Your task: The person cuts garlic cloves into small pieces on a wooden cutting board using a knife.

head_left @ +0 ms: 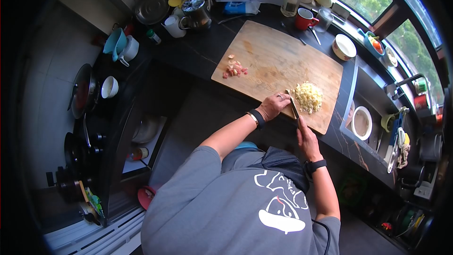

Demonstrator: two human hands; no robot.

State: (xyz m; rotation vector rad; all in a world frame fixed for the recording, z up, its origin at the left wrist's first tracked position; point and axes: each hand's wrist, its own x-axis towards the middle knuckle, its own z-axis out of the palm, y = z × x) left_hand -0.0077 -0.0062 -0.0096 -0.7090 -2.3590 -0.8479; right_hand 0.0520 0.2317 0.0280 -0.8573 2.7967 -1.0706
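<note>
A wooden cutting board [278, 61] lies on the dark counter. Near its right end is a pile of finely chopped pale yellow food [309, 97], and at its left end sits a small heap of pinkish-red pieces [234, 68]. My right hand [306, 137] is closed round the handle of a knife [293, 105], whose blade stands just left of the yellow pile. At the board's near edge, my left hand [274, 106] has its fingers together at the upper part of the blade; whether they grip it is hard to tell.
Beyond the board stand a red mug [306, 19], a glass bottle [290, 2] and a white bowl [344, 47]. A sink [373, 89] is at the right. A metal pot [196, 15] and white cup [174, 26] stand at the back left; pans [84, 90] are far left.
</note>
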